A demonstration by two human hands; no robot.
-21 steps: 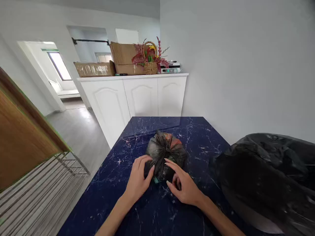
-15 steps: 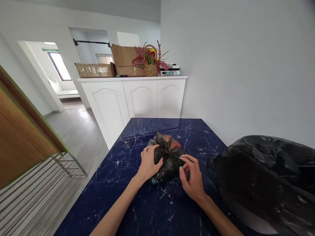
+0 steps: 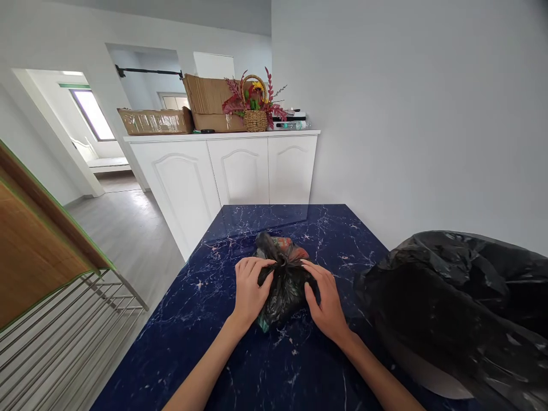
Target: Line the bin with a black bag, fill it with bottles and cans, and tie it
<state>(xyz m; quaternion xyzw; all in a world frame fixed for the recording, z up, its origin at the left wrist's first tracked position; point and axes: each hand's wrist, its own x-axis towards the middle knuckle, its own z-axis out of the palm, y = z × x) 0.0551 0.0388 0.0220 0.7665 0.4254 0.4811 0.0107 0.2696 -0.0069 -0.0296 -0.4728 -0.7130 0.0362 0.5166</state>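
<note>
Closely, the left hand [image 3: 251, 288] and right hand [image 3: 327, 299] flanked a knotted black plastic bag [image 3: 285, 294], fingertips at its gathered neck [image 3: 283, 262]; whether they pinched it, I couldn't tell.

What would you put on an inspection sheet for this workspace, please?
Surface: glossy dark-blue tabletop with white veining.
Work items: small thin black plastic bag, gathered at the top, red contents partly showing.
Clutter: large black plastic bag, on the right.
Hands: left hand and right hand, fingers at the small bag's gathered neck; grip unclear.
Cables: nothing seen.
Surroundings: white panelled cabinet bearing brown cardboard boxes and a woven flower basket.
</note>
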